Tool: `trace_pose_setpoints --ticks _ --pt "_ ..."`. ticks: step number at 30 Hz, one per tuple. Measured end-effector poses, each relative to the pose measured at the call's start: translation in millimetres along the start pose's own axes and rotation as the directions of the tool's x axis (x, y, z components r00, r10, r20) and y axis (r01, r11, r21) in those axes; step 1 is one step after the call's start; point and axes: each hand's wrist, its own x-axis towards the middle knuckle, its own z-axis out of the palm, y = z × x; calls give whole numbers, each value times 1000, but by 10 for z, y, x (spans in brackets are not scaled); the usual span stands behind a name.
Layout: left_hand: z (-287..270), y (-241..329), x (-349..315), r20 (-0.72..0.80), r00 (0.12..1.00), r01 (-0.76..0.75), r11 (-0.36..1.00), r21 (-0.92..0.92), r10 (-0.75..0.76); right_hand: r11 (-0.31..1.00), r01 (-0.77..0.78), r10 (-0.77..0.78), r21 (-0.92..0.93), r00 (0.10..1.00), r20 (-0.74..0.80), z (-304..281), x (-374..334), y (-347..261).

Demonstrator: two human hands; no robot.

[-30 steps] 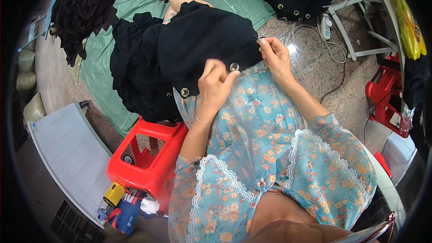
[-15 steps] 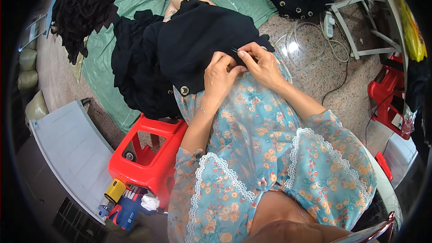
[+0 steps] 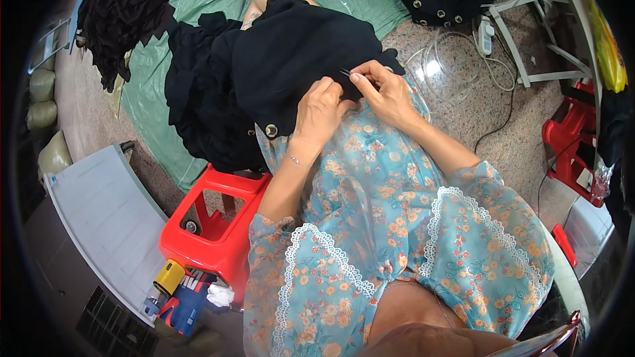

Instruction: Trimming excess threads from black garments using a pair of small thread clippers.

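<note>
A black garment (image 3: 297, 46) lies across my lap, over a teal floral dress (image 3: 370, 172). My left hand (image 3: 320, 109) has its fingers curled on the garment's near edge, pinching the cloth. Just to its right, my right hand (image 3: 385, 92) holds a small pointed metal tool (image 3: 345, 72) between thumb and forefinger. Its thin dark tips stick out to the left over the cloth; most of its body is hidden in the hand, so its exact kind does not show. A round metal eyelet (image 3: 271, 131) sits at the garment's left corner.
A red plastic stool (image 3: 218, 225) stands at my left, beside a pale panel (image 3: 106, 205). More black garments (image 3: 126, 20) lie on green sheeting (image 3: 149, 86). Right of me are a power strip (image 3: 485, 34) with loose cables and another red stool (image 3: 569, 139).
My left hand has turned slightly and shifted a little left, its fingers bunching closer on the cloth. The right hand and its tool stay nearly in place.
</note>
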Motion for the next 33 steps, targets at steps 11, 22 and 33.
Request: trace_pose_setpoints --ticks 11,22,33 --pt "-23 64 0 51 977 212 962 -170 -206 999 38 -38 -10 999 -16 14 9 6" --pt "-68 16 -30 221 917 311 943 121 -331 993 116 -115 -16 992 49 92 -34 68" --pt "20 -197 25 263 910 368 916 -160 -319 980 156 -150 -124 987 62 46 -72 8"
